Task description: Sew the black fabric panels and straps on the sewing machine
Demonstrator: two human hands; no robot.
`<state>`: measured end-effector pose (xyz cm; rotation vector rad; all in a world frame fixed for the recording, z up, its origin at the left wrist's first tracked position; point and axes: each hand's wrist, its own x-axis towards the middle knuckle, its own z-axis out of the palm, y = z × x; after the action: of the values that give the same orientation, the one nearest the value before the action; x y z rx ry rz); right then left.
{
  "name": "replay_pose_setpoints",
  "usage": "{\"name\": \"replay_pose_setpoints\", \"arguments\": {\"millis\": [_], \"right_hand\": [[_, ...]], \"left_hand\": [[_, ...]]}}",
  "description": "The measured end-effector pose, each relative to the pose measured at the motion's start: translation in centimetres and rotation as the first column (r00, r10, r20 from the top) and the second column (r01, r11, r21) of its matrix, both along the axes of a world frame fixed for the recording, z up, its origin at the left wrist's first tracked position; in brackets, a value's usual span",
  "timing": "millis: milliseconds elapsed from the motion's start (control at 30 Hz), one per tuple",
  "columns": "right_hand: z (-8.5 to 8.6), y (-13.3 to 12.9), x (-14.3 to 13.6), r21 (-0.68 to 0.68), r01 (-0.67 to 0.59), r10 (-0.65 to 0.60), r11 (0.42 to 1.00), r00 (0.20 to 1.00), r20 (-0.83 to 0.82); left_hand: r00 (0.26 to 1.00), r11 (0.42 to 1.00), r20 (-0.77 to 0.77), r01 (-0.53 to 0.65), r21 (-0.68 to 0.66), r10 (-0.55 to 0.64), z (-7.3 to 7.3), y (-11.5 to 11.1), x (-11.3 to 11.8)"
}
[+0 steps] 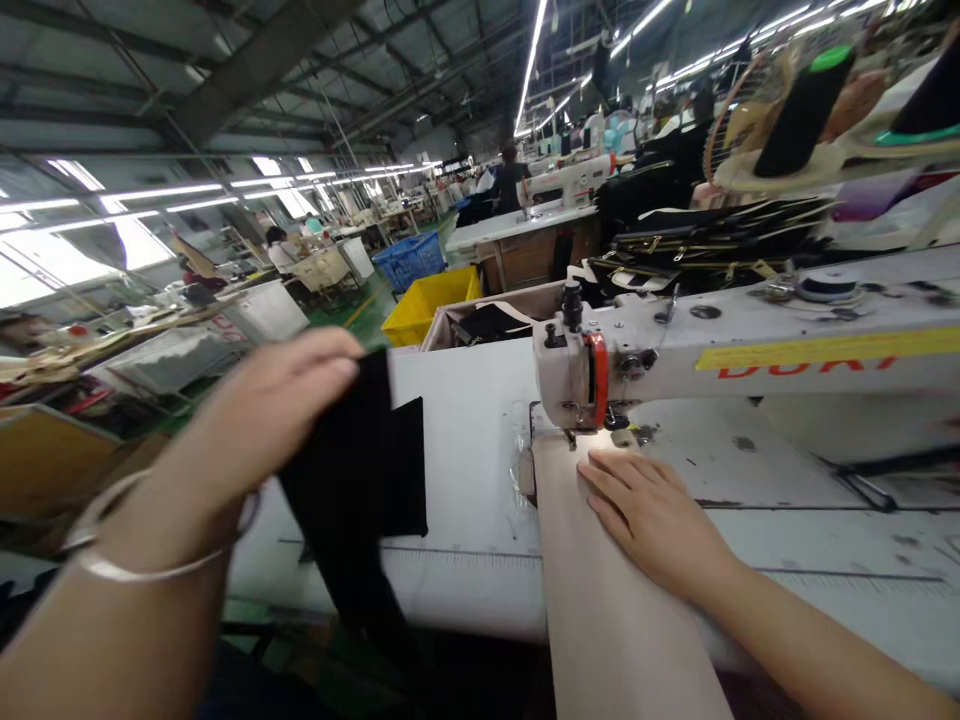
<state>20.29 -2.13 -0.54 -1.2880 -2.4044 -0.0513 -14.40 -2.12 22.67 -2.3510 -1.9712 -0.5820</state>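
My left hand (277, 410), blurred and wearing bracelets, pinches the upper edge of a black fabric piece (341, 500) and holds it up left of the machine. The fabric hangs down past the table's front edge. Behind it, a black fabric panel (406, 470) lies on the white table. My right hand (645, 510) rests flat, fingers stretched, on a long pale beige strip (592, 590). That strip runs from under the presser foot (572, 438) of the sewing machine (637, 350) toward me and over the front edge.
Scissors or tweezers (862, 488) lie right on the white sewing table (472, 580). Behind the machine are a pile of black zippered pieces (712, 240) and a black thread cone (806, 110). A yellow crate (431, 300) and a blue crate (411, 260) stand beyond. Other people work farther back.
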Motion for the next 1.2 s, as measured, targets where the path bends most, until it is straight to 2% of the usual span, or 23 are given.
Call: {"name": "replay_pose_setpoints", "arguments": {"millis": [33, 67, 100, 133, 200, 233, 300, 367, 533, 833, 1000, 1067, 1200], "right_hand": [[-0.1, 0.0, 0.0, 0.003, -0.006, 0.006, 1.000, 1.000, -0.001], [-0.1, 0.0, 0.0, 0.006, -0.010, 0.010, 1.000, 1.000, -0.001], [-0.1, -0.1, 0.0, 0.008, -0.011, 0.011, 1.000, 1.000, -0.002], [0.0, -0.1, 0.0, 0.009, -0.012, 0.012, 1.000, 1.000, -0.003], [0.0, -0.1, 0.0, 0.006, -0.011, 0.011, 1.000, 1.000, -0.005], [0.1, -0.1, 0.0, 0.002, -0.010, 0.010, 1.000, 1.000, -0.007], [0.1, 0.0, 0.0, -0.009, -0.005, 0.005, 1.000, 1.000, -0.010], [0.1, 0.0, 0.0, -0.022, -0.004, 0.004, 1.000, 1.000, -0.011], [0.3, 0.0, -0.1, -0.048, -0.001, 0.001, 0.999, 1.000, 0.000], [0.2, 0.2, -0.3, -0.073, 0.011, -0.008, 0.997, 0.999, 0.041], [0.3, 0.2, -0.3, -0.083, 0.019, -0.015, 0.996, 0.999, 0.049], [0.2, 0.1, -0.2, -0.084, 0.009, -0.006, 0.996, 0.999, 0.040], [0.1, 0.3, 0.0, -0.085, -0.005, 0.008, 0.996, 1.000, 0.028]], "left_hand": [[0.987, 0.977, 0.061, 0.154, -0.149, -0.146, -2.3, 1.0, 2.5], [0.946, 0.910, 0.144, 0.319, -0.267, -0.289, -5.0, 1.9, 5.0], [0.907, 0.860, 0.214, 0.413, -0.298, -0.362, -8.0, 2.8, 7.3], [0.884, 0.826, 0.264, 0.458, -0.329, -0.385, -10.9, 3.6, 9.4], [0.892, 0.840, 0.333, 0.417, -0.348, -0.305, -15.9, 4.6, 12.5], [0.901, 0.861, 0.350, 0.377, -0.342, -0.256, -17.7, 4.9, 13.5], [0.911, 0.893, 0.360, 0.321, -0.314, -0.201, -19.8, 5.3, 14.5], [0.916, 0.903, 0.343, 0.315, -0.292, -0.209, -20.2, 5.8, 14.8], [0.932, 0.916, 0.295, 0.292, -0.275, -0.209, -19.7, 6.7, 14.9], [0.944, 0.937, 0.241, 0.278, -0.211, -0.225, -20.3, 6.9, 14.9], [0.944, 0.935, 0.189, 0.305, -0.179, -0.272, -19.6, 6.7, 14.8], [0.921, 0.913, 0.147, 0.381, -0.146, -0.361, -19.1, 5.6, 14.6], [0.821, 0.807, 0.068, 0.570, -0.157, -0.567, -18.7, 3.1, 14.0]]}}
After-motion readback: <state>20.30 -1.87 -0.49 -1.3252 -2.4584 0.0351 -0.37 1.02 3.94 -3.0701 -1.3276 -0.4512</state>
